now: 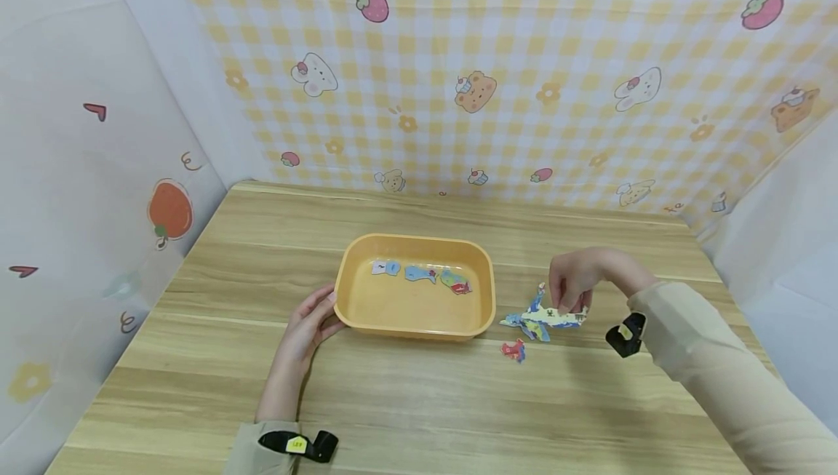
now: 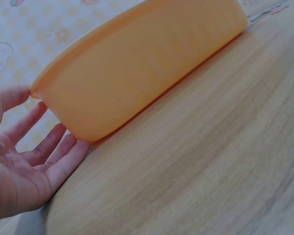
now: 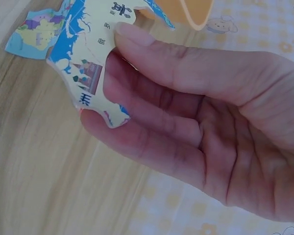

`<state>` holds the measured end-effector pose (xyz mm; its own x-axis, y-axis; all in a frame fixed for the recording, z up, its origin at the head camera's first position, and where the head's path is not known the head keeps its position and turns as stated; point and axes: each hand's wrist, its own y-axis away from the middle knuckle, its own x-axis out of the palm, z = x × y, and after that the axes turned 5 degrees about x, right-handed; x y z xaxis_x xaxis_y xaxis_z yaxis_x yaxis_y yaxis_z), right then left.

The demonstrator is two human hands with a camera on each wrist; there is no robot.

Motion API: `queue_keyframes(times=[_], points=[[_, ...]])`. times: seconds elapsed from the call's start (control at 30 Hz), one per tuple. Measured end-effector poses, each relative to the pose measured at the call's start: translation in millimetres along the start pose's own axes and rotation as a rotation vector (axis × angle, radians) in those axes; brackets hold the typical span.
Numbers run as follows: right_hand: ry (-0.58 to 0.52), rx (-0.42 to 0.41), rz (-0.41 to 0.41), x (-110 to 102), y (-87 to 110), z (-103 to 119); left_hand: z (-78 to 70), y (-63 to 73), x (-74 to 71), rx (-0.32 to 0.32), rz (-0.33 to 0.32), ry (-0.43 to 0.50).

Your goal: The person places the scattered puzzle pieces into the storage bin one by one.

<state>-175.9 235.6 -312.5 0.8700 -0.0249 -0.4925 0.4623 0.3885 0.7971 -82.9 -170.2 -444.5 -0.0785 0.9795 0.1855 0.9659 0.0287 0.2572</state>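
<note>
Beside the left end of a yellow plastic tray point(image 1: 419, 330), my left hand point(image 1: 310, 321) touches the rim and outer wall with extended fingers point(image 2: 68, 161). My right hand point(image 1: 575, 282) pinches a cream-and-blue map puzzle piece point(image 3: 90, 63) printed with dark characters, thumb on its face and fingers behind. Several other map pieces point(image 1: 533, 322), blue, yellow and green, lie on the table at that piece's left, partly overlapped by it in the head view. Closer to me lies a small red and blue piece point(image 1: 513, 350).
Inside the tray are a pale blue and white piece point(image 1: 386, 268), a blue piece point(image 1: 420, 273) and a green and red piece point(image 1: 456, 282). The wooden table point(image 1: 419, 409) meets a yellow checked cloth point(image 1: 432, 46) behind and white cloth at both sides.
</note>
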Motion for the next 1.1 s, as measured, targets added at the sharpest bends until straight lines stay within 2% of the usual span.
queue_keyframes(times=[0.33,0.9,1.1], points=[[0.081,-0.053,0.068,0,4.6,20,1.4,-0.3,-0.7,0.008,0.004,-0.008],[0.175,-0.04,0.137,3,8.2,55,2.2,-1.4,-1.2,0.007,-0.005,0.0],[0.189,-0.093,0.147,4,4.0,65,2.3,-1.5,-1.3,0.005,-0.005,-0.003]])
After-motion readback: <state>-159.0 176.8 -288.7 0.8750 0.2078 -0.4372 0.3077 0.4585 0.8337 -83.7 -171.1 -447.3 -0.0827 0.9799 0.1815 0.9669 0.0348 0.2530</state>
